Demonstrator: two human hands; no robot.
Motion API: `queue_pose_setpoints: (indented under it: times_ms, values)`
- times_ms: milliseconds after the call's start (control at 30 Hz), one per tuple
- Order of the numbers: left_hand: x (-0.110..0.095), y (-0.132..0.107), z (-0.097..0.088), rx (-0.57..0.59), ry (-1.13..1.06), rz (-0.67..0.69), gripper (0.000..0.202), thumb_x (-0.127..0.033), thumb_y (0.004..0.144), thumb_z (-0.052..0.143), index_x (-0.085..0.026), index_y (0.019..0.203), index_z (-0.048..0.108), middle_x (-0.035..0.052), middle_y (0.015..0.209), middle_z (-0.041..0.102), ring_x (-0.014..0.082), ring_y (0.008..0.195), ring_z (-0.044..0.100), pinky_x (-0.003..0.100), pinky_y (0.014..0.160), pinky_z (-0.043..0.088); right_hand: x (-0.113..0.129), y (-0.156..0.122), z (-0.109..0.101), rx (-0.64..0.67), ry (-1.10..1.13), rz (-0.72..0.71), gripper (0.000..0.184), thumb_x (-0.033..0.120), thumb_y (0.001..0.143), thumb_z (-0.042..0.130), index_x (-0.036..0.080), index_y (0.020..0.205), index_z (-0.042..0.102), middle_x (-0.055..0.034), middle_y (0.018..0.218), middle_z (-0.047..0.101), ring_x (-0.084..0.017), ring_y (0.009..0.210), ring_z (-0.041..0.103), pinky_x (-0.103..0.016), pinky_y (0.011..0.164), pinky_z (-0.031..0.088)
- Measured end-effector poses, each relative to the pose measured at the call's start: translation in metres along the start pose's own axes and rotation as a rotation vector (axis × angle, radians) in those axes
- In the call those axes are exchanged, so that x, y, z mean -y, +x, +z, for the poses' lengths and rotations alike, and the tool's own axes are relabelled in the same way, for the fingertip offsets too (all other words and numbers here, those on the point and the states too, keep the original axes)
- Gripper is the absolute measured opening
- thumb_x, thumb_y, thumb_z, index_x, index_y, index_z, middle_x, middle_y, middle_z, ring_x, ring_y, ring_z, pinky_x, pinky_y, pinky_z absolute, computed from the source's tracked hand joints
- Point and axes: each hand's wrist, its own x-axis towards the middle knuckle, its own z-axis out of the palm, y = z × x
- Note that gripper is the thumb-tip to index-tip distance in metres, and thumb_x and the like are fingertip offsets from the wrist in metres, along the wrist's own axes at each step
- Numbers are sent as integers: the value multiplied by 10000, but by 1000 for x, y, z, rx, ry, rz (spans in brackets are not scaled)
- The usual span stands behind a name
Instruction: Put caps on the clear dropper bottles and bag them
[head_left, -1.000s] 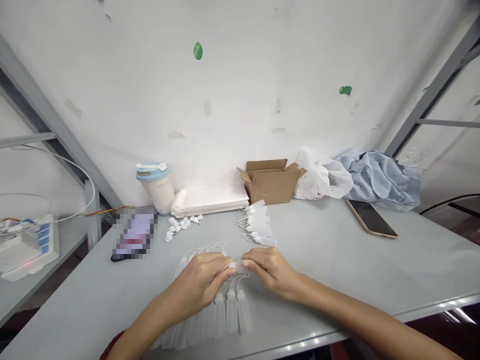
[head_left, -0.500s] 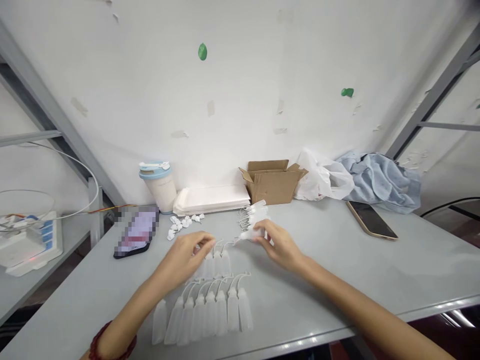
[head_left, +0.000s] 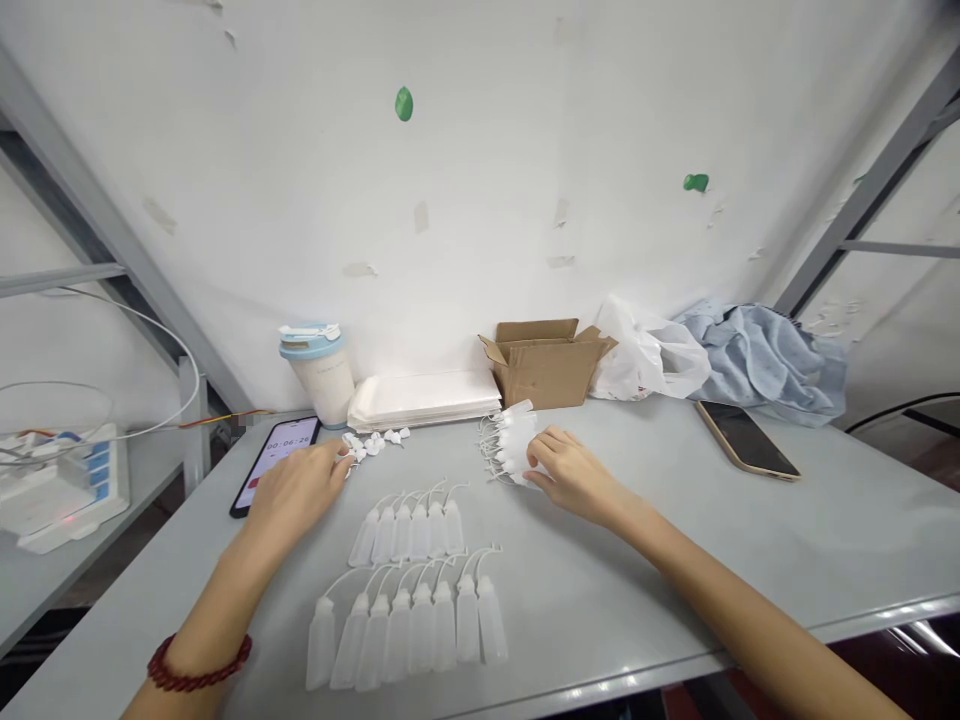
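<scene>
My left hand is at the near-left side of a small pile of white caps, thumb and fingertips closed on one at its edge. My right hand rests at the near end of a stack of capped white plastic bottles. Its fingertips touch the nearest capped bottle, which lies on its side and is partly hidden by the fingers. Between my arms lie two rows of translucent bottles with thin bent tubes, a back row and a front row.
A phone with a running timer lies partly under my left hand. Along the wall stand a lidded cup, a white stack, an open cardboard box, a plastic bag and a blue cloth. Another phone lies right.
My left hand has moved left from the back row of bottles to the white caps. My right hand has shifted slightly right, and its bottle now lies with the stack.
</scene>
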Motion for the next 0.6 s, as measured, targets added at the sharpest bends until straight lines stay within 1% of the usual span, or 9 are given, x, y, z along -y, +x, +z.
queue_pose_setpoints:
  times_ms: [100, 133, 233, 367, 433, 500, 567, 600]
  values:
    - [11, 4, 3, 32, 150, -38, 330, -277, 844, 347, -199, 952, 648, 145, 957, 693, 353, 921, 608, 341, 594, 374, 0, 0, 1, 6, -86, -5, 149, 128, 807, 600, 176, 736, 479, -76, 795, 586, -212, 761, 491, -312, 651, 377]
    - [14, 6, 5, 44, 166, -38, 327, -281, 839, 358, -193, 950, 652, 152, 966, 691, 354, 921, 610, 343, 598, 381, 0, 0, 1, 9, -100, -6, 147, 127, 807, 600, 175, 734, 482, -79, 802, 586, -213, 760, 489, -312, 648, 375]
    - [22, 10, 11, 74, 168, -44, 318, -318, 821, 388, -175, 935, 648, 161, 975, 686, 341, 889, 619, 342, 606, 390, 1, 0, 0, 11, -101, -16, 139, 118, 810, 591, 174, 739, 486, -82, 813, 583, -213, 767, 487, -312, 646, 374]
    - [26, 15, 19, 83, 132, -32, 308, -348, 806, 401, -166, 911, 626, 143, 933, 691, 309, 850, 630, 318, 595, 382, 3, 0, 0, -19, -42, -31, 127, 111, 825, 561, 177, 745, 487, -77, 799, 573, -214, 768, 484, -317, 648, 382]
    - [27, 16, 21, 88, 116, -34, 289, -357, 798, 410, -172, 873, 619, 136, 920, 692, 304, 843, 632, 305, 577, 373, 7, -1, -3, -44, 34, -42, 115, 127, 836, 544, 177, 748, 490, -76, 787, 569, -212, 764, 482, -323, 654, 392]
    - [26, 16, 23, 102, 103, -35, 268, -365, 790, 419, -179, 830, 607, 126, 903, 691, 297, 830, 634, 293, 560, 364, 17, -4, -9, -48, 179, -41, 105, 134, 838, 532, 175, 749, 496, -66, 775, 565, -199, 755, 490, -313, 658, 407]
    - [25, 17, 24, 129, 92, -21, 250, -370, 781, 424, -185, 784, 592, 111, 854, 688, 286, 806, 637, 283, 556, 361, 31, -8, -17, 17, 398, -23, 98, 112, 817, 534, 173, 746, 505, -43, 767, 567, -168, 744, 513, -278, 662, 425]
    - [25, 18, 25, 146, 85, -9, 243, -373, 776, 428, -188, 761, 584, 101, 825, 685, 278, 791, 637, 280, 555, 361, 39, -11, -22, 79, 507, -3, 94, 107, 805, 539, 173, 746, 510, -25, 757, 571, -142, 703, 520, -254, 650, 430]
